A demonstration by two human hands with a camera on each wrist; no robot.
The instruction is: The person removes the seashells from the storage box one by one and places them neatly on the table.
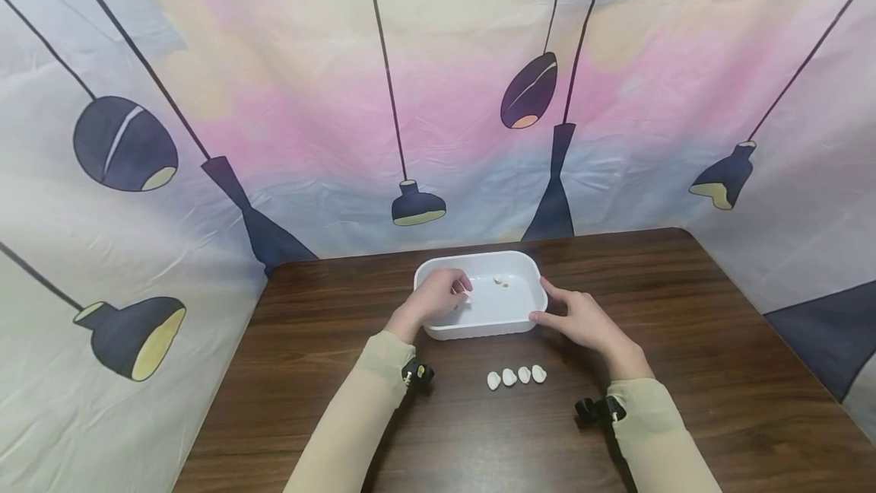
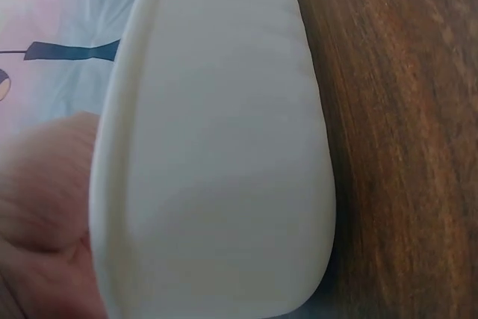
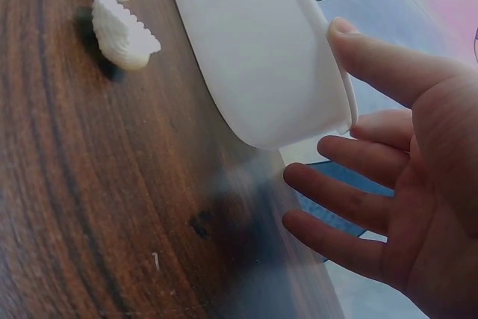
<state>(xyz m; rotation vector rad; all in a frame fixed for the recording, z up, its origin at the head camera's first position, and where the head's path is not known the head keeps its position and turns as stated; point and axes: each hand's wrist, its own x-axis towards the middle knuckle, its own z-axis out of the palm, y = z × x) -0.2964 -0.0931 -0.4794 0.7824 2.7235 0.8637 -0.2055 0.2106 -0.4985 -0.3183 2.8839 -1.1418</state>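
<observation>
A white tray [image 1: 489,326] stands toward the back of the table. Over its left part, my left hand [image 1: 438,295] reaches in from the near side, pinching what looks like a small white shell [image 1: 468,294] mostly covered by the fingers. The left wrist view shows mainly the tray's outer wall [image 2: 224,125], hiding the fingertips. At the tray's right end, my right hand [image 1: 578,318] touches the rim with thumb and forefinger; its other fingers [image 3: 340,192] are spread, fairly straight, clear of the wall. Small pale shell pieces [image 1: 499,281] lie inside the tray.
Several white ribbed shells [image 1: 509,377] form a short row on the wooden table [image 1: 308,371], between the forearms and in front of the tray. Behind the table hangs a cloth [image 1: 308,97] printed with lamps.
</observation>
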